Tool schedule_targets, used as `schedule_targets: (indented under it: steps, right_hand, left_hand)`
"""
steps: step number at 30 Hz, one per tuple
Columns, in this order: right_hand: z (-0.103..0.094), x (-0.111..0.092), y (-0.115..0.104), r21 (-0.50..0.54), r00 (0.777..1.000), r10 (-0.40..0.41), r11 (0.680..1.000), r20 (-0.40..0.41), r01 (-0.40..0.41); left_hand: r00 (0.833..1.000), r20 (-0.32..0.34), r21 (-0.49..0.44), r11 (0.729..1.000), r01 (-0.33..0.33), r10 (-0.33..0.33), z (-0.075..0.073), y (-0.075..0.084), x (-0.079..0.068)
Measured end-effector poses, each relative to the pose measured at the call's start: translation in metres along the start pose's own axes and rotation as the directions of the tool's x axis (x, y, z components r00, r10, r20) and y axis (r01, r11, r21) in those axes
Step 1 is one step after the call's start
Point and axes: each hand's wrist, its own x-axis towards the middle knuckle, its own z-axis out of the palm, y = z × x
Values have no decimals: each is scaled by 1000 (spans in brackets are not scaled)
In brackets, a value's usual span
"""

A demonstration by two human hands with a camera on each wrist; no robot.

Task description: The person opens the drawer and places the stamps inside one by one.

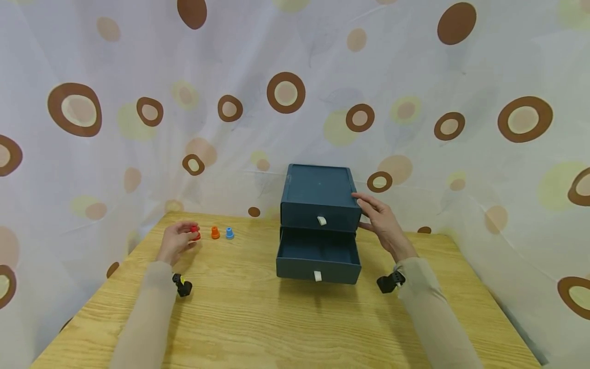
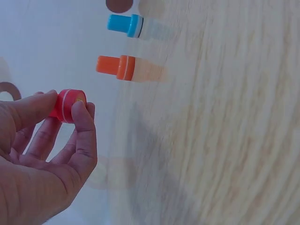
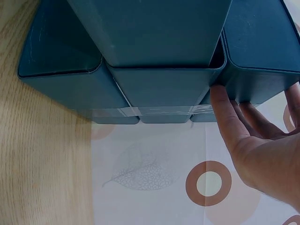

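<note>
My left hand (image 1: pixel 177 240) pinches a small red toy stamp (image 2: pixel 70 105) between thumb and fingers, its wider base turned away from the palm. An orange stamp (image 1: pixel 215 233) and a blue stamp (image 1: pixel 229 233) stand on the table just right of that hand. My right hand (image 1: pixel 381 223) lies against the right side of a dark blue drawer unit (image 1: pixel 320 187), fingers extended, one fingertip at the top edge. Below the closed top drawer, a drawer (image 1: pixel 318 269) is pulled out, nothing visible inside. The right wrist view shows three stacked sections, the middle one jutting out.
The wooden table (image 1: pixel 221 318) carries everything. A patterned curtain (image 1: pixel 258 138) hangs close behind the drawer unit and along both sides. White pull tabs sit on the drawer fronts. Clear tape (image 3: pixel 154 110) runs across the unit's side.
</note>
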Motion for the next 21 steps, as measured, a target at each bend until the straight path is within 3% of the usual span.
schedule_targets:
  steps: [7,14,21]
  right_hand:
    - [-1,0,0,-7,1000,-2,1000,0,2]
    - [-1,-1,-2,-3,1000,2,1000,-2,-2]
    - [-2,-1,0,-8,1000,-8,1000,1,8]
  left_hand:
    - [998,51,-14,999,-32,33,4,0,-4]
    - [987,85,-11,991,-136,137,17,4,-9]
    - [981,59,5,983,-186,186,32,11,-19]
